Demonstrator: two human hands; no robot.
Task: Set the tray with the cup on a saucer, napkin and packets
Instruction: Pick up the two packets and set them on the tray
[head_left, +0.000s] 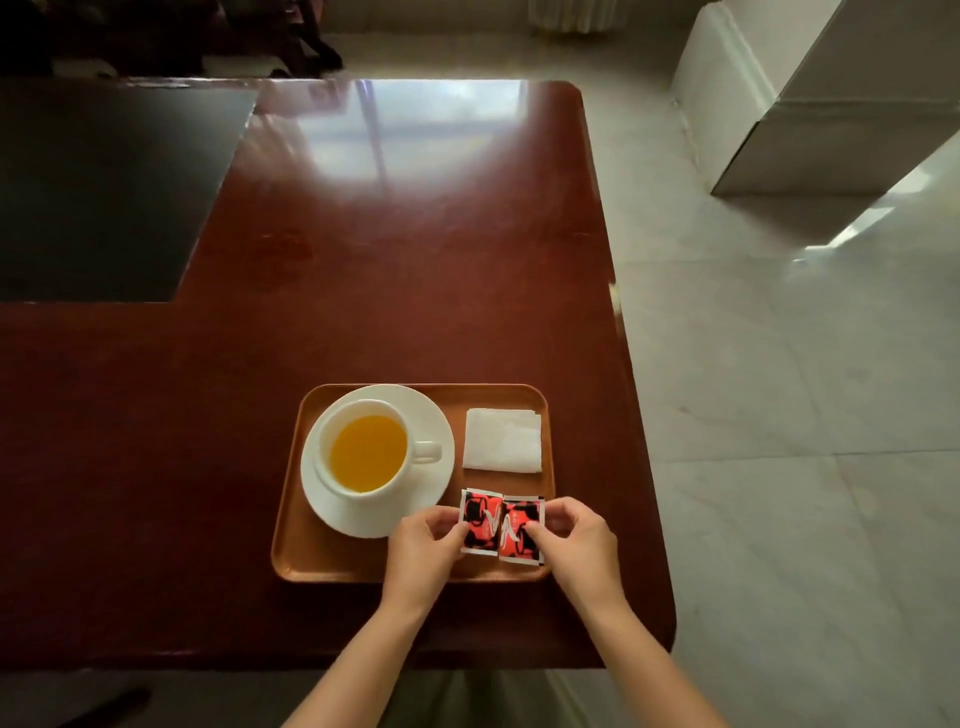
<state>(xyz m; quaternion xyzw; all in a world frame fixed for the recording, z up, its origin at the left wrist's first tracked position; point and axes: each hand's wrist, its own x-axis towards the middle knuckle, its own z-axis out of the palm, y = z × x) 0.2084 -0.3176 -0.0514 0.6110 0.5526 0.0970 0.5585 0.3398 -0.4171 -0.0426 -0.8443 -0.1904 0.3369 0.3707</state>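
A wooden tray (332, 564) lies near the table's front edge. On its left side a white cup (363, 447) of orange liquid stands on a white saucer (431, 415), handle to the right. A folded white napkin (501, 440) lies in the tray's far right corner. Two red-and-black packets sit side by side at the near right: my left hand (423, 551) pinches the left packet (480, 522) and my right hand (579, 543) pinches the right packet (519, 530).
The tray rests on a glossy dark red table (389, 270) with a black panel (109, 187) at the far left. The table's right edge drops to a pale tiled floor (779, 415). A white block (810, 104) stands at the far right.
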